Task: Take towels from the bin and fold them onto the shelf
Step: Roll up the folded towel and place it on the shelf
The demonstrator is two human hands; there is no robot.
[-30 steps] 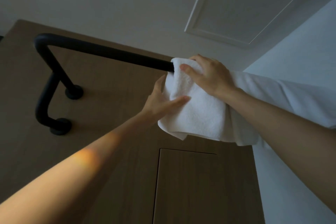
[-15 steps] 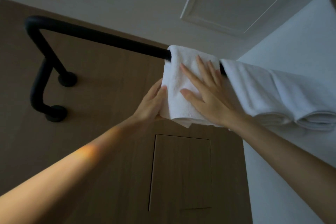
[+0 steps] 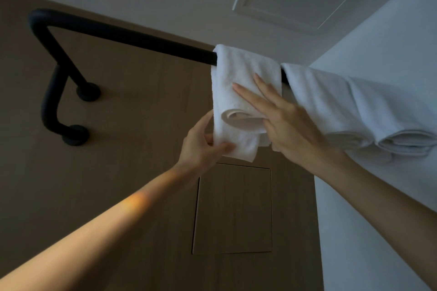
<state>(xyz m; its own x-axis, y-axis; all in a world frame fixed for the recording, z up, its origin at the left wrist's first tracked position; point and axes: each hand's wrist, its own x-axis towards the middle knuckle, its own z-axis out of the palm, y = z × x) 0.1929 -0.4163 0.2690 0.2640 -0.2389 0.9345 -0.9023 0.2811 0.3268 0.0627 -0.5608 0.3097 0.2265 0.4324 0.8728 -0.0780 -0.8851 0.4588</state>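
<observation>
Towel: a white towel (image 3: 246, 73) hangs over the black rail (image 3: 132, 39), its lower end looped in a loose fold.
Left hand: the left hand (image 3: 201, 146) is at the bottom corner, thumb and fingers pinched on the cloth.
Right hand: the right hand (image 3: 290, 127) lies flat on the towel's front, fingers (image 3: 250, 97) straight and spread, gripping nothing.
Neighbours: two folded towels (image 3: 343, 106) hang just to the right on the same rail.
Behind: a wood wall (image 3: 118, 149) with a square hatch (image 3: 233, 210).

Two hands: left hand (image 3: 201, 146) and right hand (image 3: 287, 125). Three white towels on one black rail (image 3: 142, 40): first towel (image 3: 241, 73) between the hands, second towel (image 3: 316, 99) and third towel (image 3: 387, 111) right of the right hand.
</observation>
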